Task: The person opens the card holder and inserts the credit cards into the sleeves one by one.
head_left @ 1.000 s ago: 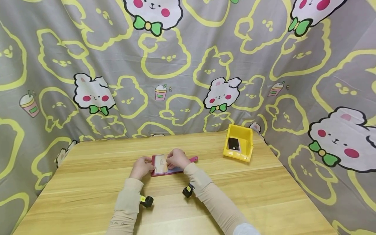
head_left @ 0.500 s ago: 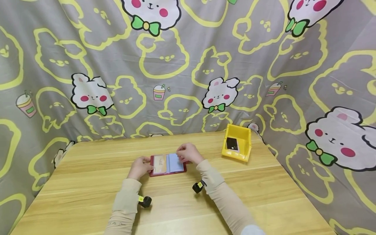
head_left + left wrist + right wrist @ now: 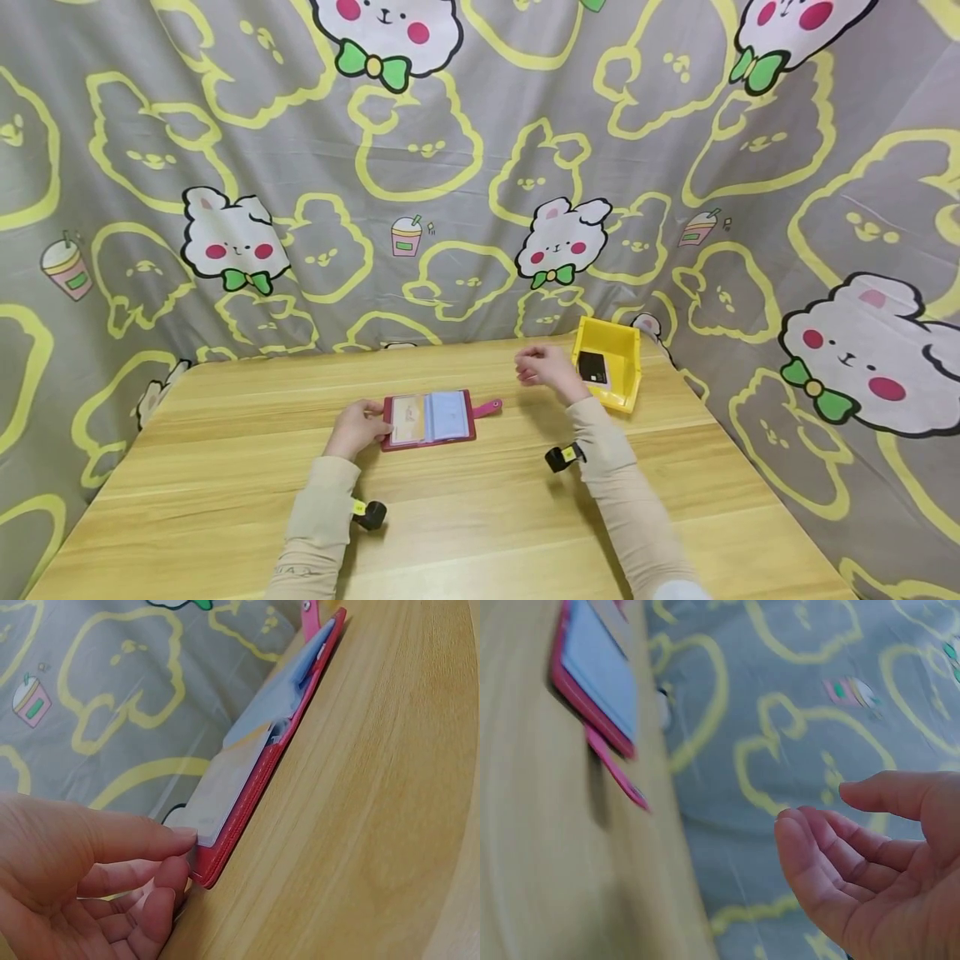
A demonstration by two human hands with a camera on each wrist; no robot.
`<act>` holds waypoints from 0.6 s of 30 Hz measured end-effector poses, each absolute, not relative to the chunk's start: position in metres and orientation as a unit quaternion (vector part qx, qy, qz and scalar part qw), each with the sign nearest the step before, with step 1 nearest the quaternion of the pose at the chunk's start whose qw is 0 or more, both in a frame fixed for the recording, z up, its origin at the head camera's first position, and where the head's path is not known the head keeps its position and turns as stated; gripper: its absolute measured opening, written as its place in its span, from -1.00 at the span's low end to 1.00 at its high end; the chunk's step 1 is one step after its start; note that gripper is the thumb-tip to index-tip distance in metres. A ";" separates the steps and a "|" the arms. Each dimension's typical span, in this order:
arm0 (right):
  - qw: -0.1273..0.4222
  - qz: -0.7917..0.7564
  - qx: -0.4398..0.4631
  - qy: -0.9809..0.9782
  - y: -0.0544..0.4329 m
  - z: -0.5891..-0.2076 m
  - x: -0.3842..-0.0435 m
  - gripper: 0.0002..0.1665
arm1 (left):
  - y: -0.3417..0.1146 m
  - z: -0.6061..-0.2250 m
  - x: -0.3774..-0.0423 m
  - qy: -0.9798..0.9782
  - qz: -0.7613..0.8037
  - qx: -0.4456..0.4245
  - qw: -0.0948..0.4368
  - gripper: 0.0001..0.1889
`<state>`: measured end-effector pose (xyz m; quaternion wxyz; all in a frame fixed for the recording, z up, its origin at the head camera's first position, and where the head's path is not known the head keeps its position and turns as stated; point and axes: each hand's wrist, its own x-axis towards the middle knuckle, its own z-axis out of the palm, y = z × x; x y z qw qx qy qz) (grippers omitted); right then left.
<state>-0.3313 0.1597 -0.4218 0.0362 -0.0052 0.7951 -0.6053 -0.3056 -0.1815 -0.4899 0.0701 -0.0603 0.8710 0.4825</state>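
A red card holder (image 3: 429,421) lies open on the table, with a pale orange-and-white card (image 3: 408,419) in its left side. Bluish clear sleeves (image 3: 448,415) fill the right side, and a pink snap strap (image 3: 488,407) sticks out beyond them. My left hand (image 3: 360,429) pinches the holder's left edge; in the left wrist view the thumb (image 3: 161,841) lies on top at the corner. Off to the right, in the air between holder and yellow bin, is my right hand (image 3: 551,371). Its fingers are loosely bent with nothing between them, thumb apart, in the right wrist view.
The yellow bin (image 3: 628,342) stands at the table's back right, and a black card (image 3: 593,367) lies inside it with a paler one partly beneath. A patterned grey curtain (image 3: 465,325) hangs along the back of the wooden table (image 3: 465,517).
My right hand has left the card, passed over the sleeves and moved right toward the yellow bin, uncovering the right side and strap. The left hand keeps its hold on the card holder.
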 end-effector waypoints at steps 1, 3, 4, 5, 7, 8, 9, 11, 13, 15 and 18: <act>0.030 -0.611 -0.001 0.791 0.167 -0.419 -0.332 -0.68 | -0.181 -0.490 -0.306 0.870 0.484 -0.061 0.070 -0.59; 0.014 -0.612 0.008 0.791 0.182 -0.414 -0.333 -0.66 | -0.181 -0.490 -0.306 0.869 0.486 -0.061 0.070 -0.59; 0.004 -0.612 0.015 0.791 0.189 -0.412 -0.334 -0.66 | -0.181 -0.491 -0.306 0.869 0.486 -0.061 0.071 -0.59; -0.008 -0.612 0.023 0.790 0.196 -0.410 -0.335 -0.66 | -0.181 -0.491 -0.306 0.868 0.487 -0.061 0.071 -0.59; -0.027 -0.612 0.043 0.789 0.209 -0.408 -0.337 -0.65 | -0.182 -0.492 -0.306 0.869 0.486 -0.061 0.071 -0.58; -0.038 -0.611 0.053 0.789 0.215 -0.408 -0.338 -0.64 | -0.182 -0.492 -0.306 0.869 0.487 -0.061 0.071 -0.58; -0.049 -0.614 0.066 0.785 0.221 -0.409 -0.340 -0.65 | -0.182 -0.493 -0.306 0.869 0.486 -0.061 0.071 -0.57; -0.068 -0.613 0.083 0.783 0.231 -0.411 -0.345 -0.62 | -0.182 -0.492 -0.306 0.869 0.486 -0.061 0.069 -0.58; -0.078 -0.609 0.098 0.783 0.240 -0.415 -0.351 -0.61 | -0.182 -0.492 -0.305 0.870 0.486 -0.059 0.068 -0.58; -0.081 -0.609 0.114 0.781 0.248 -0.419 -0.356 -0.61 | -0.182 -0.491 -0.305 0.870 0.486 -0.057 0.066 -0.58; -0.057 -0.594 0.136 0.791 0.261 -0.425 -0.364 -0.58 | -0.182 -0.492 -0.305 0.869 0.486 -0.055 0.066 -0.58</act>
